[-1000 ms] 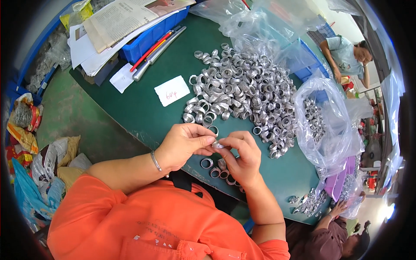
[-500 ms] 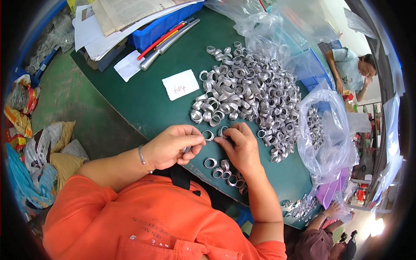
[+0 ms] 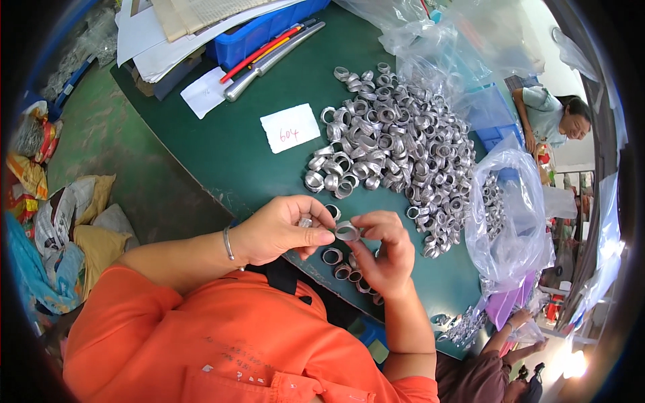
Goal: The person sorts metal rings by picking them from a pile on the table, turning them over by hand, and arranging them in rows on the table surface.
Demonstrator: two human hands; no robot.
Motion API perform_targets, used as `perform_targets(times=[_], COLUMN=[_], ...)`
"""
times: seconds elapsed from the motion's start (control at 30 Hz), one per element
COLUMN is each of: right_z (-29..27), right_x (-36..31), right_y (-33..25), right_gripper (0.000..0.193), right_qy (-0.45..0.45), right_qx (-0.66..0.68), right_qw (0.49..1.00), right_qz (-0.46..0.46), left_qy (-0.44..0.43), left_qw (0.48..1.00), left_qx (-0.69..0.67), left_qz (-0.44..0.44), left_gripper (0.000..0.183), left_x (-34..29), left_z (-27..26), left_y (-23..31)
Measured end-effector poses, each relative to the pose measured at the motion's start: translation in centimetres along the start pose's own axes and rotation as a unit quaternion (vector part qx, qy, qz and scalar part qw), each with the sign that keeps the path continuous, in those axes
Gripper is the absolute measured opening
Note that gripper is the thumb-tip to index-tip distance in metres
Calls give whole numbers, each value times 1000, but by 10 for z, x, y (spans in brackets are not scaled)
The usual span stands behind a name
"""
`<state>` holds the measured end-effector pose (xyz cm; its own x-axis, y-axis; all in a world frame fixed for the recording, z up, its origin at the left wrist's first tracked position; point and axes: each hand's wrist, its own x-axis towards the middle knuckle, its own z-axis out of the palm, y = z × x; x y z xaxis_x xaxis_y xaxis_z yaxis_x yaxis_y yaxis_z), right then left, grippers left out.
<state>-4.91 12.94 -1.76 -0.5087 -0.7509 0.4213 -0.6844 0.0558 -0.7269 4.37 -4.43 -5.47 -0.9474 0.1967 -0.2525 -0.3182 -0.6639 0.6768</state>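
My right hand (image 3: 388, 252) pinches a silver metal ring (image 3: 347, 232) between thumb and fingers, above the front edge of the table. The thumb tip of my left hand (image 3: 285, 228) comes up against or very near this ring. Curled fingers of my left hand hold a small silver metal piece (image 3: 306, 221), mostly hidden, so its exact shape cannot be told. Just beyond the left fingertips, another ring (image 3: 333, 211) rests on the green table. Several more rings (image 3: 342, 271) lie in a cluster by the table edge below my hands, partly covered by the right one.
A large heap of similar rings (image 3: 410, 141) spreads across the table (image 3: 228, 151). Beyond it stand a clear plastic bag (image 3: 500, 221) and blue bins (image 3: 494, 117). Paper slips (image 3: 290, 127), pens and a metal rod (image 3: 275, 60) lie far left. Two people (image 3: 547, 117) are at right.
My right hand has lifted a ring off the table and brought it toward the left thumb. The left hand has turned slightly and shifted right. The view has moved a little.
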Motion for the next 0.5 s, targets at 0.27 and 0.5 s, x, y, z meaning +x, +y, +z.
perform_targets(times=[0.27,0.5], right_z=[7,6], right_x=[5,14], right_y=[-15,-1], right_gripper=[25,20], right_qy=[7,-86], right_qx=[80,-102], right_qw=[996,985], right_qz=[35,107], left_qy=[36,3], left_qw=[999,999], left_qx=[-3,-47], left_qz=[-8,-11], left_gripper=[17,23], left_x=[-4,-6], left_z=[0,-5], left_y=[-1,-1])
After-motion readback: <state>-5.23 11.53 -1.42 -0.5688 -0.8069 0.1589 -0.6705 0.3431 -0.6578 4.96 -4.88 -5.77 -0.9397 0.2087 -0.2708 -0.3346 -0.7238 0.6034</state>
